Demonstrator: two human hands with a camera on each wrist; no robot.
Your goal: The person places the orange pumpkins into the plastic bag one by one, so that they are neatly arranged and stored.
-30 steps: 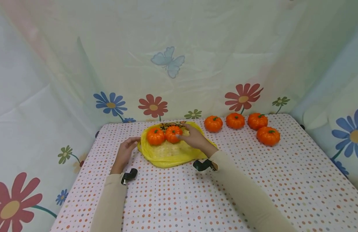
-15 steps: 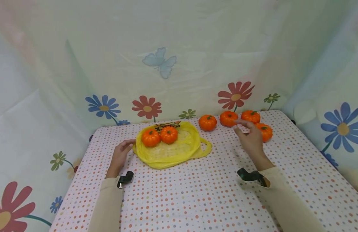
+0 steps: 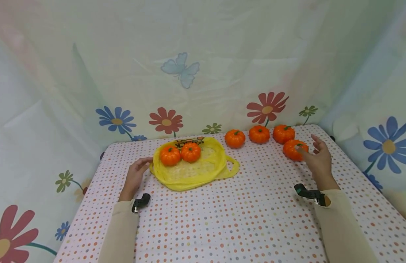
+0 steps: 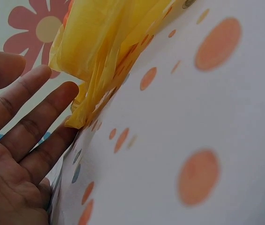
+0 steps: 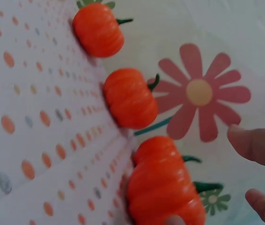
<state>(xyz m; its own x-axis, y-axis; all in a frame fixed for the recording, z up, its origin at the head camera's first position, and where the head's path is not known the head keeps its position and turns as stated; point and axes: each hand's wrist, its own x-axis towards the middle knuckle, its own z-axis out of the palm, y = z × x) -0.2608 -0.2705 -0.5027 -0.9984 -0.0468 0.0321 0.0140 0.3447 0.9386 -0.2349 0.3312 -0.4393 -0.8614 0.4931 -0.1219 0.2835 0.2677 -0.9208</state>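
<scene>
The right hand (image 3: 318,164) is at the right part of the table, at the near right side of a round, ribbed, shiny orange pumpkin with a green stem (image 3: 291,149). Its thumb and fingers are spread apart; the thumb is in front of the pumpkin, but whether it touches, I cannot tell. This pumpkin is the nearest of four at the right. The other three, of the same kind, make a row along the far edge: a left one (image 3: 235,139), a middle one (image 3: 259,134) and a right one (image 3: 283,134), which is just behind the nearest one.

The left hand (image 3: 135,177) is at the left edge of a thin yellow plastic bag (image 3: 196,173). Its fingers are extended and a little separated, with the tips against the bag or just beside it. The bag lies wide, with one loop handle (image 3: 234,168) towards the right. Within its rim, at the far left part, are two more orange pumpkins, a left (image 3: 170,156) and a right (image 3: 191,152), side by side.

A white cloth with coloured dots (image 3: 222,215) covers the table. Behind it hangs a pale curtain with printed flowers and a butterfly (image 3: 222,73).
</scene>
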